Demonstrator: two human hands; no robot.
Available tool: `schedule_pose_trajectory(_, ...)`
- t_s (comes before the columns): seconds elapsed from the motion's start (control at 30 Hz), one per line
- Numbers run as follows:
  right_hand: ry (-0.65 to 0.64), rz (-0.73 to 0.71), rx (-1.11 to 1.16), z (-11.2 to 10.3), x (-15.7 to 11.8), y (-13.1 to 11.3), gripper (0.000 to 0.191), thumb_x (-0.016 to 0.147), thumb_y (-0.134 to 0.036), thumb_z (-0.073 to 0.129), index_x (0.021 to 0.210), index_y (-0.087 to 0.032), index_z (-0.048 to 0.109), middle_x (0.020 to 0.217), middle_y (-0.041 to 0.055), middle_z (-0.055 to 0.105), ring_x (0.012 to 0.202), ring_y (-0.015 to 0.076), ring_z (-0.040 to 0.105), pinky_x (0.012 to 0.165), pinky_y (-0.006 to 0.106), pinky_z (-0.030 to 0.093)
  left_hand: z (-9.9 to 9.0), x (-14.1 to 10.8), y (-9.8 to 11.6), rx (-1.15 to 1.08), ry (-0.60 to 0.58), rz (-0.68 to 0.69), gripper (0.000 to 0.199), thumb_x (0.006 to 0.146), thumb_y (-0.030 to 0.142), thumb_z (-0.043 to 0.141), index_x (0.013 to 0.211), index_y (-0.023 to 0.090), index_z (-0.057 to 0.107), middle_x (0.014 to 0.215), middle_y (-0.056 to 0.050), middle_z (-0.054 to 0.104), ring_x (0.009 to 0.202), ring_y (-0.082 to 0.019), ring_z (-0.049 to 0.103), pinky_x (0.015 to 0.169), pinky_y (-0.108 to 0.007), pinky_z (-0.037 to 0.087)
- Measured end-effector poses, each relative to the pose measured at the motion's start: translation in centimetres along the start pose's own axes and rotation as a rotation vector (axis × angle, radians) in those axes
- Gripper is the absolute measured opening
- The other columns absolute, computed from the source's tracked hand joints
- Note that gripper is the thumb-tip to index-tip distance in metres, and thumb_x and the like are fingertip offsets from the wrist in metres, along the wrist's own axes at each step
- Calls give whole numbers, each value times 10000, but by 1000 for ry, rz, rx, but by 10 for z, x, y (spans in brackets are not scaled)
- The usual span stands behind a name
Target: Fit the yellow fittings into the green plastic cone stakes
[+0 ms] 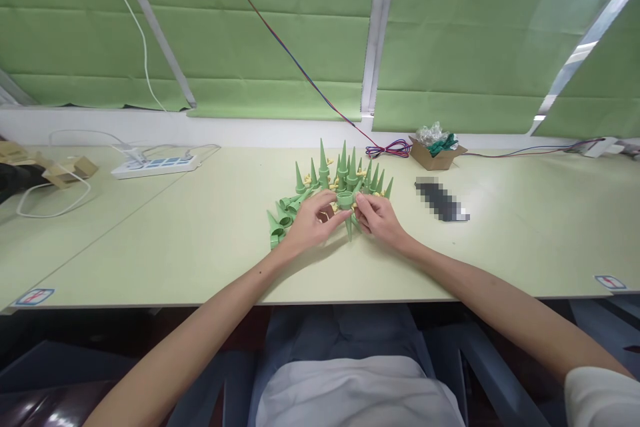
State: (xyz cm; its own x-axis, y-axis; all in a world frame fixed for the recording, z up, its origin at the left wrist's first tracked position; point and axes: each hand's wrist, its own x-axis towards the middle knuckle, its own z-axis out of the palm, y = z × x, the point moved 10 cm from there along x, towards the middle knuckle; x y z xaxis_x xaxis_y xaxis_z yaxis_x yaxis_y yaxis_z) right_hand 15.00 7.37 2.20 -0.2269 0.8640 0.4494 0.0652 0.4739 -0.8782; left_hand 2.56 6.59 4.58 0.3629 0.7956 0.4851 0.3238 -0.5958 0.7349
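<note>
A green cone-shaped piece [345, 200] is held between my hands, its open round end up and its point down toward the table. My left hand [317, 219] has its thumb and fingers around the left side of this piece. On the right side, my right hand [376, 215] is closed in a pinch by the rim; what its fingertips hold is too small to make out. Just behind stand several upright green cones [324, 170] with small yellow parts among them. More green cones [283, 217] lie on their sides to the left, partly hidden by my left hand.
On the pale table [200, 253], a cardboard box [436, 157] with plastic wrap stands at the back right, near a blurred dark object [443, 200]. A white power strip [156, 165] and cardboard pieces [70, 170] lie left. Coiled wires [390, 149] rest behind the cones.
</note>
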Motion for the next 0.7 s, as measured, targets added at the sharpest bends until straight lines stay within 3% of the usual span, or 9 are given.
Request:
schedule_pose_trajectory(0.17,17,4,-39,-1,0,1,599,946,-642,440,540,-207,380,455,-40,351,404,89,357,433,265,290,1,0,3,95,12,90,238,875,415,649,944,187,661,986,-68,610,732,-140,540,564,-238,446)
schedule_pose_trajectory(0.4,88,-3,-54,-6,1,0,521,939,-645,451,650,-211,447,491,-49,353,434,100,371,437,257,310,-2,2,-4,41,56,-13,364,867,409,652,1164,207,590,1135,-88,608,784,-141,585,599,-229,486)
schedule_pose_trajectory(0.53,107,-24,-78,-10,2,-4,473,934,-620,489,705,-207,502,508,-46,398,446,104,386,443,257,304,-3,4,-16,-116,52,-132,325,870,499,627,904,177,601,911,-55,624,697,-131,567,546,-223,458)
schedule_pose_trajectory(0.6,100,-31,-83,-10,2,-6,456,937,-607,496,728,-203,527,507,-45,418,449,104,382,451,257,304,3,4,-27,-244,-2,-232,446,900,575,546,752,157,597,774,-52,598,622,-128,538,495,-231,439)
schedule_pose_trajectory(0.7,65,-45,-100,-7,2,-6,452,930,-605,512,720,-204,519,511,-45,431,458,104,379,468,257,310,18,1,-37,-442,-106,-379,562,900,646,492,692,137,607,754,-82,612,603,-139,545,448,-242,432)
